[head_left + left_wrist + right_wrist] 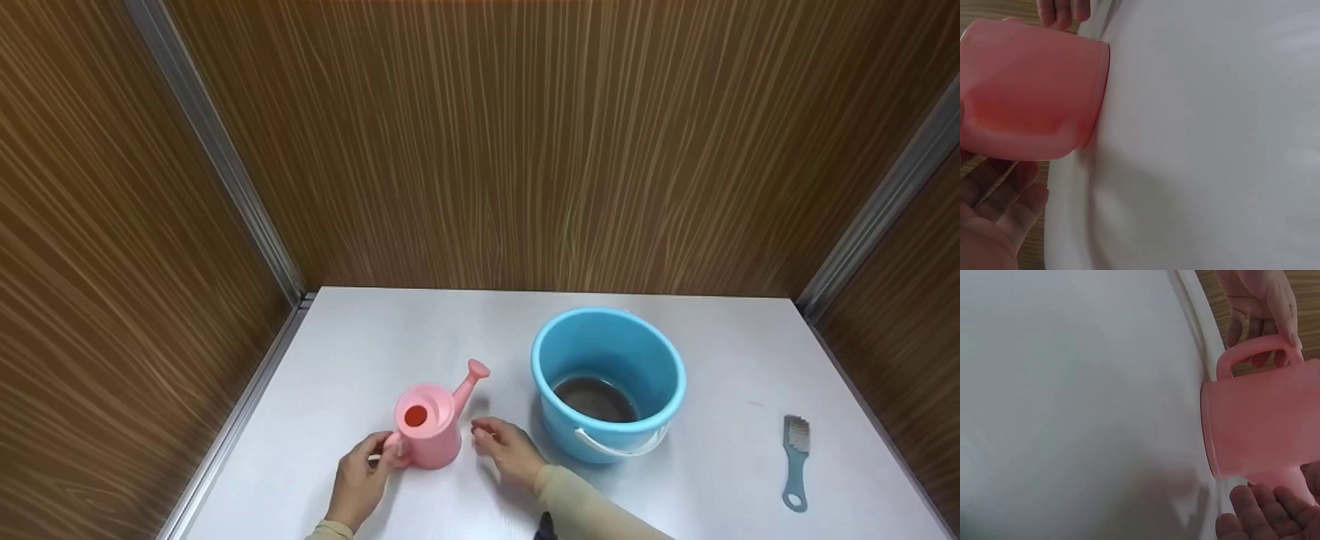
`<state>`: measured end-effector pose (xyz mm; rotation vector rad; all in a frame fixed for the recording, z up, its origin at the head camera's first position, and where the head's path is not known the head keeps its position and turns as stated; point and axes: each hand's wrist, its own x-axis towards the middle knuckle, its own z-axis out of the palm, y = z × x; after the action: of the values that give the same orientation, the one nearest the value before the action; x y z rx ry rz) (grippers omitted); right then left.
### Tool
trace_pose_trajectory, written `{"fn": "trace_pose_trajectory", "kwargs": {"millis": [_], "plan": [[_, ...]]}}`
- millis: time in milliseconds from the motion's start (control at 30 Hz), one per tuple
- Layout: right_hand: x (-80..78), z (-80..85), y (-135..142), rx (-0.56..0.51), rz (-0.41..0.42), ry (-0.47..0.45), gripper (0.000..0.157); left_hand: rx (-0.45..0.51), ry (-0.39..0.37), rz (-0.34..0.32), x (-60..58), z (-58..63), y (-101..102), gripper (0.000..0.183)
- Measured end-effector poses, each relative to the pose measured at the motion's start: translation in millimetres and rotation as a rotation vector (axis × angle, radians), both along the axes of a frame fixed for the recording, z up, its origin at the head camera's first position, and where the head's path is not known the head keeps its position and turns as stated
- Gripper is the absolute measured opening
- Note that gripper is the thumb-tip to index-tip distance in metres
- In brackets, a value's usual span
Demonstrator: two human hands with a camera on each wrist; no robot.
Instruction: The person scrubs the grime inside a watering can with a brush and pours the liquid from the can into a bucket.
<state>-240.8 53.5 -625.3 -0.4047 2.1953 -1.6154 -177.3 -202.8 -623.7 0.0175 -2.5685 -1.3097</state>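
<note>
A pink toy watering can [435, 442] stands upright on the white table, its spout pointing away to the upper right. My left hand [360, 480] holds its handle, the thumb on one side and fingers on the other, as the right wrist view shows of the handle [1258, 349]. My right hand [510, 450] is just right of the can, near its base, with fingers loosely bent and nothing in them. A gap separates this hand from the can in the head view. Close behind it stands a light blue bucket [555, 416].
The bucket has a white handle [622, 451] hanging at its front and a dark bottom inside. A blue-grey brush [796, 465] lies at the far right of the table [360, 337]. Wood-grained panels [525, 150] enclose the back and both sides.
</note>
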Motion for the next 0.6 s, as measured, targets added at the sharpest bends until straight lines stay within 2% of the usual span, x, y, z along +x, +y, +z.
{"fn": "trace_pose_trajectory", "kwargs": {"millis": [167,300,467,600], "plan": [[10.5,7.6,27,0.060,0.160,0.080,0.044,-0.070,0.016,0.010,0.7,12.1,-6,0.035],[24.4,17.5,53,0.120,0.260,0.202,0.040,-0.185,0.048,0.030,3.2,25.2,-9,0.040],[46.0,30.1,91,0.123,0.322,0.431,0.035,-0.357,0.181,0.045,7.4,44.0,-12,0.049],[59.8,45.9,123,0.091,0.356,0.535,0.028,-0.481,0.304,0.013,8.6,59.0,-15,0.059]]}}
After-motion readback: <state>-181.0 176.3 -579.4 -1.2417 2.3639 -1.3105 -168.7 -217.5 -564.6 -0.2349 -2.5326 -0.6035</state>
